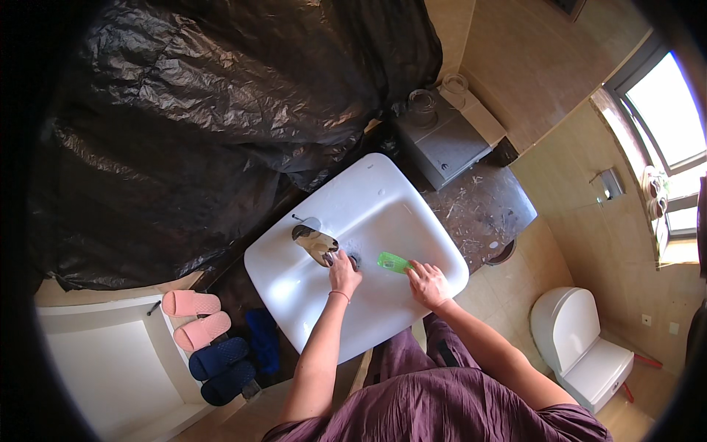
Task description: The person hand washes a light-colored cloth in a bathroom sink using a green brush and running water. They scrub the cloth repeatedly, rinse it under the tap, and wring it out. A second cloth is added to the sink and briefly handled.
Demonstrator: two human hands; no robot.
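Over the white sink (294,295), the right hand (428,284) grips a green brush (395,262), left hand (344,273) loosely curled, holding nothing.

packages: none seen | labels: none legible | signs: none | screens: none | only bare fixtures and plain surfaces around the basin

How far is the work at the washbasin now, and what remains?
Done: the white basin looks mostly clean, though I cannot tell what was scrubbed. In hand: the right hand holds a green brush inside the bowl, and the left hand touches the bowl beside the chrome tap and the drain. Left: the dark counter beside the basin still carries pale debris.
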